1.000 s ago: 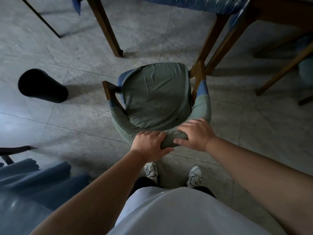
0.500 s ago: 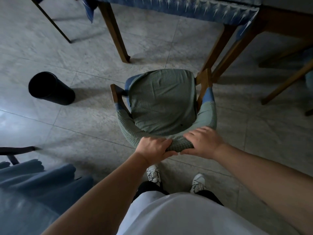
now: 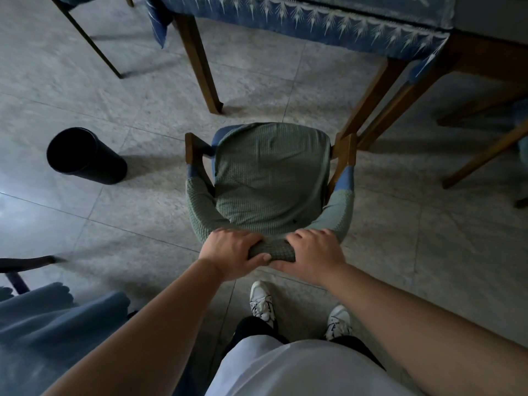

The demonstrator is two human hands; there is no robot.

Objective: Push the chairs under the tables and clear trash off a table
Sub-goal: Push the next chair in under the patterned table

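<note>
A wooden armchair with a green knitted cover [image 3: 271, 178] stands on the tiled floor in front of me, facing a table with a blue patterned cloth [image 3: 314, 18]. My left hand [image 3: 231, 254] grips the top of the chair's backrest, fingers and thumb curled round it. My right hand [image 3: 313, 257] grips the same rail just to the right. The chair's front edge sits between two wooden table legs [image 3: 200, 67], still short of the tabletop. No trash is visible on any table from here.
A black cylindrical bin [image 3: 85, 155] stands on the floor left of the chair. More wooden legs [image 3: 400, 90] and another chair's legs [image 3: 485, 155] are at right. Blue fabric [image 3: 57, 324] lies at lower left beside a dark chair arm [image 3: 25, 262]. My feet [image 3: 261, 300] are behind the chair.
The chair has slid forward toward the table with both hands still gripping its backrest. More of the blue tablecloth has come into view at the top.
</note>
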